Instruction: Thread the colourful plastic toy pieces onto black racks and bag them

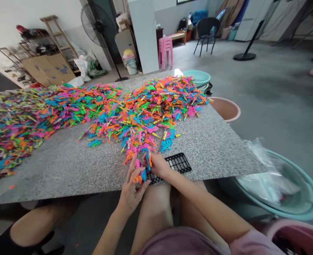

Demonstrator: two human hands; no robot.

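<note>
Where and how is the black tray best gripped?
Probably by the rim of its right end, coming from the right: the black tray lies flat on the table, that end shows uncovered, and the left hand and right hand crowd its left part. The rim looks low, so a pinch should suit.

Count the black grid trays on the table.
1: the black grid tray lies on the table, at its near edge, partly hidden by the right hand. More could be under the plastic pieces.
</note>
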